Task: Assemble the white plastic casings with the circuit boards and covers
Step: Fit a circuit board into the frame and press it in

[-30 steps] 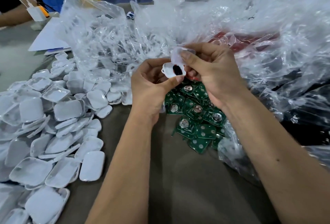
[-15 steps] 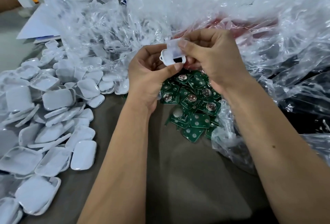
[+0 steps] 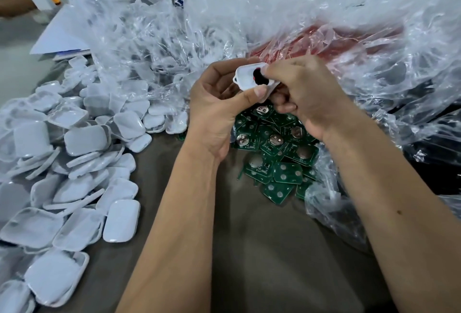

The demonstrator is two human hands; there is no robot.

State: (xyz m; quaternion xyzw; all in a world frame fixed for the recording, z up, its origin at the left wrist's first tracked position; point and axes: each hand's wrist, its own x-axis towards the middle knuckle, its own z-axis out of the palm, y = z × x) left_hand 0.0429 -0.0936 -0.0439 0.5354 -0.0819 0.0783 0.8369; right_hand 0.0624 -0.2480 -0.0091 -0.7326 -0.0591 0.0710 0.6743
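Note:
A small white plastic casing (image 3: 245,78) with a loop at its left corner and a black and red button in its face is held between both hands above the table. My left hand (image 3: 217,110) grips it from below, thumb pressed on its lower edge. My right hand (image 3: 303,93) pinches its right side with curled fingers. Beneath the hands lies a pile of green circuit boards (image 3: 274,155), several with round coin cells. A big heap of white covers (image 3: 74,163) spreads over the left of the table.
Crumpled clear plastic bags (image 3: 287,18) fill the back and right, with something red (image 3: 331,40) under them. Another bag edge (image 3: 326,203) lies beside the boards. A sheet of paper (image 3: 57,38) and another person's arm (image 3: 15,3) are at the far left. Brown table surface (image 3: 262,250) shows in front.
The casing has turned so that its face with the black and red button shows more. My right fingers have shifted from its top onto its right side. The view moved slightly.

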